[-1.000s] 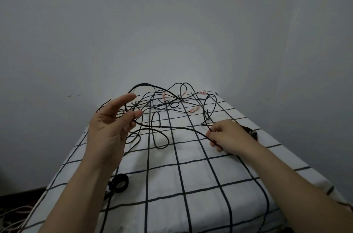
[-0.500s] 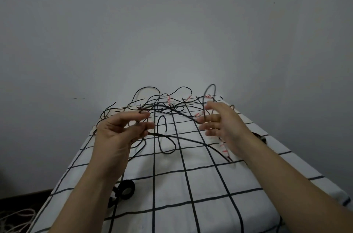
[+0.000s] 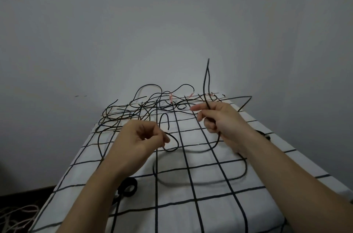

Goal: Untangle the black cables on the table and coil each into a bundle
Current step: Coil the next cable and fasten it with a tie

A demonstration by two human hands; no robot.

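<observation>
A tangle of thin black cables [image 3: 137, 110] lies at the far end of the table [image 3: 210, 206], which wears a white cloth with a black grid. My right hand [image 3: 219, 120] grips one black cable [image 3: 206, 80]; a narrow loop of it stands up above the fingers, and the rest sweeps down in a wide blurred loop [image 3: 200, 181] over the cloth. My left hand [image 3: 139, 141] pinches a cable end beside a small loop [image 3: 172, 145]. Both hands hover above the table's middle, near the tangle's front edge.
A coiled black bundle [image 3: 128, 187] lies near the table's left edge, partly under my left forearm. Another dark coil [image 3: 264, 134] peeks out behind my right wrist. Small pink tags [image 3: 171, 98] sit in the tangle. Pale cords [image 3: 15, 215] lie on the floor at lower left.
My right hand has closed on a cable and raised it, so a loop now stands above the fingers. My left hand has curled from spread fingers into a pinch. A wide loop has swung toward me.
</observation>
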